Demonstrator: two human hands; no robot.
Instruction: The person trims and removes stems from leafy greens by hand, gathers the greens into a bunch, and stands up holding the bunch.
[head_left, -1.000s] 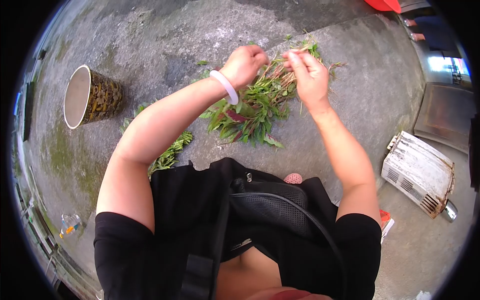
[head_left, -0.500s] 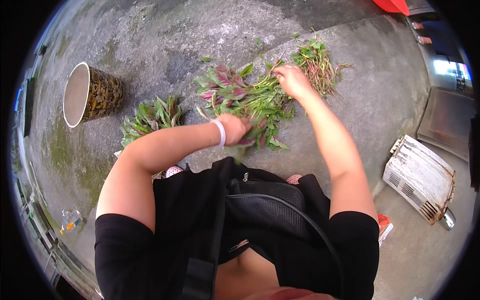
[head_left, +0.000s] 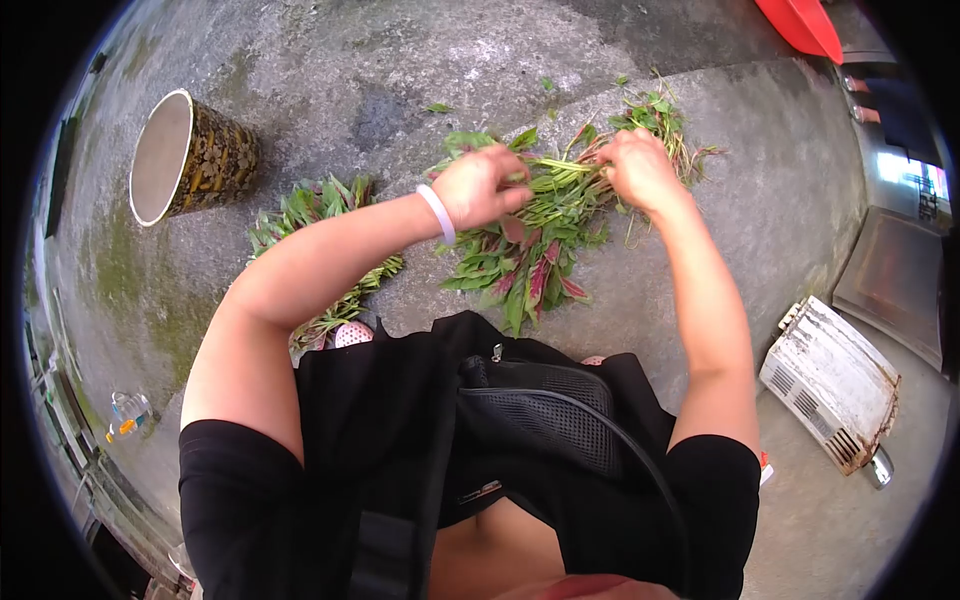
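Right hand (head_left: 640, 168) has its fingers pinched on stems (head_left: 568, 164). Left hand (head_left: 484, 188) is over red-green leafy greens (head_left: 530, 268), fingers loosely apart.

on the ground (head_left: 330, 90), the leafy heap (head_left: 530, 265) lies right of the leafy bunch (head_left: 300, 212) and bucket (head_left: 222, 155), left of the box (head_left: 832, 380).

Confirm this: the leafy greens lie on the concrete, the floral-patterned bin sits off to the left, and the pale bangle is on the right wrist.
The wrist is wrong: the head view shows the pale bangle on the wrist of the left hand; the right hand has none. The leafy greens do lie on the concrete, with the floral-patterned bin off to the left.
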